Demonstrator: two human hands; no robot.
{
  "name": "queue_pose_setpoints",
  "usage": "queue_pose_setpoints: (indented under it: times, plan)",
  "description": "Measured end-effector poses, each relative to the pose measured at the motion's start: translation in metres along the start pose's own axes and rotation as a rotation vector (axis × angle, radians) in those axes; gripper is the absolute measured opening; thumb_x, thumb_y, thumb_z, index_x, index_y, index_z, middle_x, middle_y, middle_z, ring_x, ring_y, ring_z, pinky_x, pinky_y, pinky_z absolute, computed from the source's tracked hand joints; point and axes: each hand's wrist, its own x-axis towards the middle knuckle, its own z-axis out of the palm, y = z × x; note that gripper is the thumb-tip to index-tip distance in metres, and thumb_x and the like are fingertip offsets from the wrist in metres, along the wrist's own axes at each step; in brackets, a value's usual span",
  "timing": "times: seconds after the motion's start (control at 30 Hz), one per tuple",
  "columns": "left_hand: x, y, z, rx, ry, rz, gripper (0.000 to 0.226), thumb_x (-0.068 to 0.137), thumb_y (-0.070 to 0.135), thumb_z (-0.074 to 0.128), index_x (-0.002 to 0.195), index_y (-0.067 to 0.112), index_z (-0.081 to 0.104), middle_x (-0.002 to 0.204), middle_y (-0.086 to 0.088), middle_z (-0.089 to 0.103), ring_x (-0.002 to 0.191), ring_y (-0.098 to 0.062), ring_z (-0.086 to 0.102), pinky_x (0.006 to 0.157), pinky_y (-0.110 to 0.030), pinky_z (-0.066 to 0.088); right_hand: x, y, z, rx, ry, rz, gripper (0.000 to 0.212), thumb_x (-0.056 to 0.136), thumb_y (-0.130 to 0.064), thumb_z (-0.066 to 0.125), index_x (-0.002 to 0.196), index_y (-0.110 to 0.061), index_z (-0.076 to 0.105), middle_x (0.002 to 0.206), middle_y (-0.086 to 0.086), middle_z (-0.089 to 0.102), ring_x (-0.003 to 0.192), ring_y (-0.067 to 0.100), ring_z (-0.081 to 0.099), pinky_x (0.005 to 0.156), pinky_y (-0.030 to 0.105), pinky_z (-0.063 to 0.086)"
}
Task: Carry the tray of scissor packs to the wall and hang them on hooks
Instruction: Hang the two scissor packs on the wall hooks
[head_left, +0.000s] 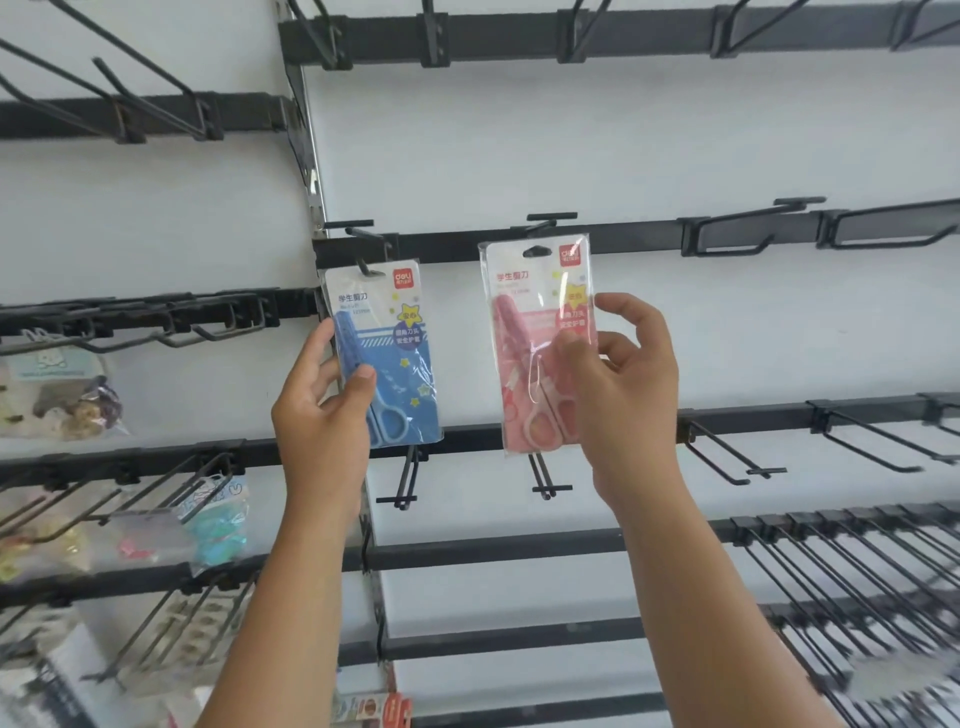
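A blue scissor pack (390, 343) is up against the wall, its hang hole at the tip of a black hook (363, 244). My left hand (324, 400) grips this pack by its lower left edge. A pink scissor pack (537, 332) is held upright by my right hand (618, 384), thumb on its front. Its hang hole sits just below a second black hook (545, 223), and I cannot tell whether the hook passes through it. The tray is out of view.
Black rails (639, 241) with several bare hooks cross the white wall on all sides. Dense rows of long hooks (852, 582) fill the lower right. At the left hang packs of small goods (62, 389) and clear bags (208, 525). Two short hooks (405, 483) jut below the packs.
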Motion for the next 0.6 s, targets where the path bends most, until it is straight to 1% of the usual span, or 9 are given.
queue_pose_setpoints:
  times: [0.07,0.17,0.3,0.43,0.53,0.6]
  plan:
    - [0.0,0.0,0.0,0.01,-0.006,0.004,0.049,0.091,0.003,0.061,0.124,0.039,0.061,0.102,0.01,0.075,0.087,-0.002,0.07,0.082,-0.03,0.058,0.002,0.001,0.001,-0.006,0.007,0.005,0.027,0.093,-0.013,0.061,0.107,-0.036,0.058,0.074,-0.004,0.071,0.056,0.01,0.062,0.049,0.026,0.051]
    - [0.0,0.0,-0.001,0.021,-0.002,0.001,0.05,0.092,0.003,0.061,0.12,0.043,0.06,0.096,0.015,0.075,0.085,0.0,0.07,0.077,-0.026,0.057,0.005,0.004,-0.001,-0.031,0.026,0.012,0.027,0.093,-0.014,0.061,0.107,-0.037,0.058,0.067,-0.008,0.07,0.055,0.01,0.059,0.047,0.026,0.048]
    - [-0.001,0.002,-0.002,0.035,-0.004,0.001,0.05,0.092,0.004,0.061,0.117,0.048,0.059,0.099,0.014,0.074,0.082,0.002,0.071,0.07,-0.021,0.055,0.008,0.011,-0.004,-0.049,0.021,0.062,0.026,0.092,-0.014,0.06,0.11,-0.033,0.059,0.077,-0.001,0.072,0.054,0.009,0.061,0.051,0.03,0.05]
    - [-0.002,0.003,-0.001,0.05,-0.018,0.014,0.047,0.094,0.002,0.059,0.122,0.04,0.057,0.105,0.01,0.073,0.077,0.005,0.07,0.066,-0.017,0.054,0.012,0.017,-0.002,-0.094,0.001,0.052,0.027,0.093,-0.016,0.061,0.115,-0.032,0.058,0.08,-0.002,0.072,0.054,0.005,0.063,0.05,0.028,0.053]
    - [-0.002,0.005,-0.001,0.079,-0.029,0.037,0.046,0.093,0.002,0.059,0.121,0.04,0.056,0.104,0.011,0.072,0.075,0.01,0.069,0.065,-0.014,0.053,0.013,0.022,-0.003,-0.145,-0.009,0.023,0.024,0.095,-0.023,0.06,0.116,-0.034,0.056,0.084,-0.001,0.077,0.063,0.008,0.07,0.055,0.033,0.059]
    - [-0.002,0.004,-0.002,0.104,-0.031,0.045,0.045,0.093,0.005,0.06,0.118,0.042,0.057,0.108,0.009,0.072,0.076,0.009,0.07,0.067,-0.017,0.055,0.013,0.023,-0.004,-0.176,-0.014,0.014,0.024,0.095,-0.025,0.062,0.115,-0.037,0.056,0.087,-0.006,0.076,0.071,0.014,0.073,0.057,0.037,0.061]
